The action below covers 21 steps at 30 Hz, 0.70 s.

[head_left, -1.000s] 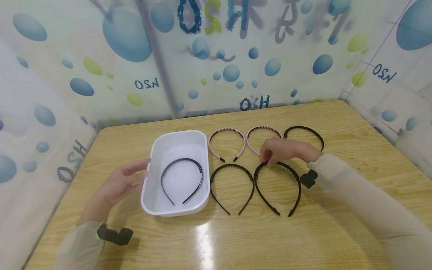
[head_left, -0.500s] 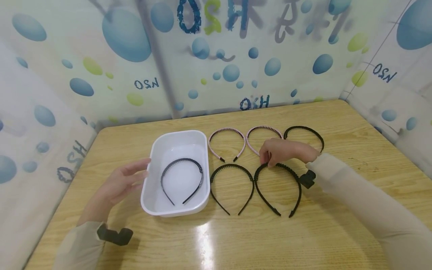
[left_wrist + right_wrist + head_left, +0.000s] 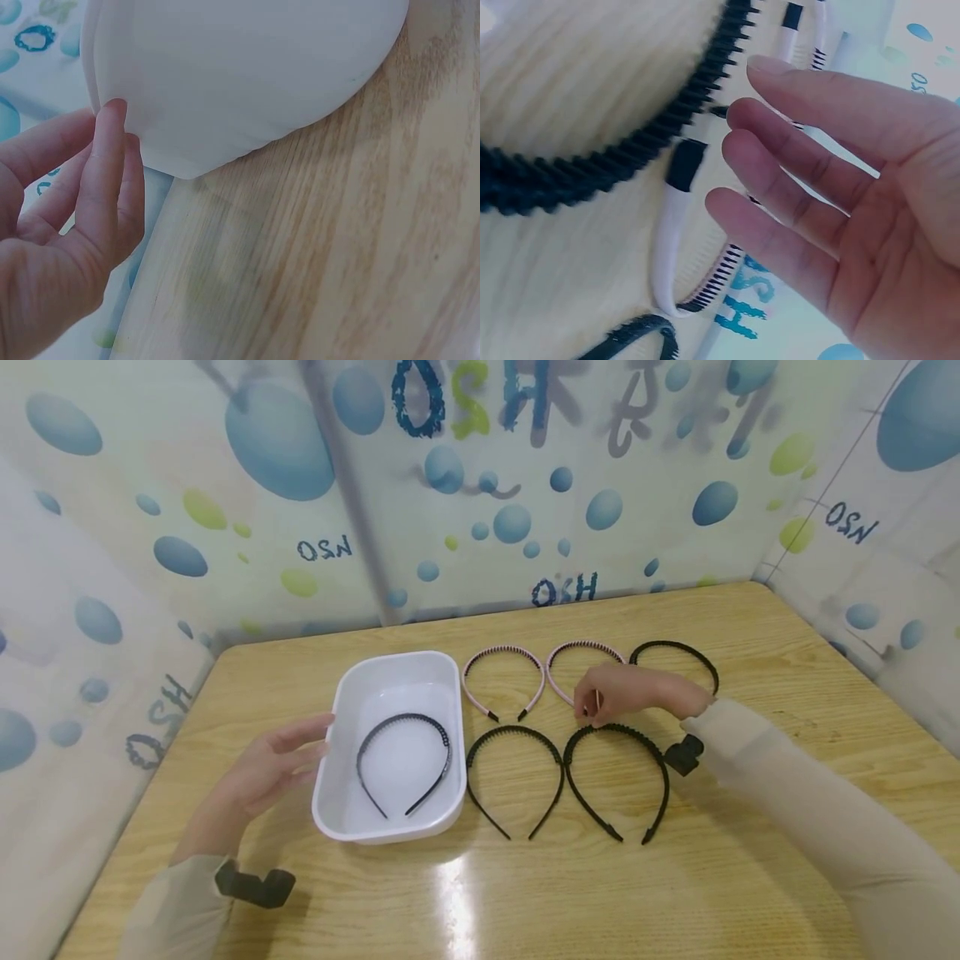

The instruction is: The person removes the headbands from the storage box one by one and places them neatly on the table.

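Note:
My left hand is at the left side of a white plastic basin, its extended fingers touching the outer wall near the rim. Inside the basin lies a thin black headband. On the right, my right hand hovers just behind a black toothed headband lying on the table. In the right wrist view that toothed headband sits apart from my loosely bent fingers, with nothing between thumb and fingertips. Another thin black headband lies between it and the basin.
Behind are two pink headbands, one at left and one partly covered by my right hand. A further black headband lies at the back right, partly hidden by my wrist. The wooden table meets a bubble-patterned wall.
My right hand has drawn back slightly from the black toothed headband, which stays on the table. The left hand and the basin hold their place.

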### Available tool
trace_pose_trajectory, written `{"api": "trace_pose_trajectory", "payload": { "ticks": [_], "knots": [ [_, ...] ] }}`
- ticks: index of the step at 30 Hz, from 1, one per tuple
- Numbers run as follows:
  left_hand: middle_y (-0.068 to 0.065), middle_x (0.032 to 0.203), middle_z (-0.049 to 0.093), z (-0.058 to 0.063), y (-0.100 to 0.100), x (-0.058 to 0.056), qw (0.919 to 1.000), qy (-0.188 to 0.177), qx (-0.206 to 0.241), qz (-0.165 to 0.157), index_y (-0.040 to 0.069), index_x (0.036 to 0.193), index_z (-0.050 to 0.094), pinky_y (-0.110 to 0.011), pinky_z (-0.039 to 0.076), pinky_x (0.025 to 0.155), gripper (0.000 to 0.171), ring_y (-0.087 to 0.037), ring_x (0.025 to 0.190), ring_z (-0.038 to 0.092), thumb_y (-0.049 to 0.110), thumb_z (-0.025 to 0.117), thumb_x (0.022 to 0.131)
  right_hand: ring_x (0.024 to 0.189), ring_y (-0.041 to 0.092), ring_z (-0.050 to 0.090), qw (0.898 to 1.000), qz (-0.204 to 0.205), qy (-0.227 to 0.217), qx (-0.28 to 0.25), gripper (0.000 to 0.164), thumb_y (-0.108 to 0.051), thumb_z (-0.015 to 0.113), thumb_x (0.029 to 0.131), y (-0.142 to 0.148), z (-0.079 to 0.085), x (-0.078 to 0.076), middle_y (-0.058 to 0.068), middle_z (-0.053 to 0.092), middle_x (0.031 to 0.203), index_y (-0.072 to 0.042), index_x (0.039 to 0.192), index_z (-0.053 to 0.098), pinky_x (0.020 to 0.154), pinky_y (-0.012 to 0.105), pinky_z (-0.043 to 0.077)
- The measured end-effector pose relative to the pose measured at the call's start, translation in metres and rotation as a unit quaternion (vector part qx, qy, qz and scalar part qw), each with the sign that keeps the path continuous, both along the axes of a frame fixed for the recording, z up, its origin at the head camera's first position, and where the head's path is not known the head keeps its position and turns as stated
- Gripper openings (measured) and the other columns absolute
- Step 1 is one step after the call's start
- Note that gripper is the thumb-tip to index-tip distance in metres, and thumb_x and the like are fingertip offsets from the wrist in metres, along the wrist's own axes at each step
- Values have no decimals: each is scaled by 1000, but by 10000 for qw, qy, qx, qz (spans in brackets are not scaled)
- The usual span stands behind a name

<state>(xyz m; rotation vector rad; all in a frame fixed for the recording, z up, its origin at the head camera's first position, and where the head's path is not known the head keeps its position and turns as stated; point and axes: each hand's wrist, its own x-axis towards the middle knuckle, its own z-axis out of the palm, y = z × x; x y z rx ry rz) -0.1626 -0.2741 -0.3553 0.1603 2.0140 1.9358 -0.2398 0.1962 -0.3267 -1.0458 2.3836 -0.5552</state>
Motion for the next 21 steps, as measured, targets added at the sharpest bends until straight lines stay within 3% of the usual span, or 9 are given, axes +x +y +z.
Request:
{"api": "trace_pose_trajectory", "payload": {
  "ticks": [7,15,21],
  "knots": [
    [13,112,58,0,0,1,10000,15,-9,3,22,121,60,-24,50,81,35,-3,100,56,4,54,92,74,16,58,9999,-138,7,-30,19,2,67,80,-10,14,-5,9,62,84,0,99,67,64,30,51],
    [12,113,57,-1,-2,1,10000,24,33,-24,22,121,60,-24,50,81,36,-3,101,55,3,53,92,81,19,59,9998,65,34,-192,20,2,65,81,-38,33,-11,13,62,92,0,101,66,70,33,52],
    [11,113,58,-1,-2,0,9999,-68,140,-22,22,120,60,-25,50,82,35,-5,100,56,3,53,92,83,19,59,9985,410,303,-187,20,-2,66,82,-64,46,-16,11,63,93,-4,102,67,72,32,52]
  ]
}}
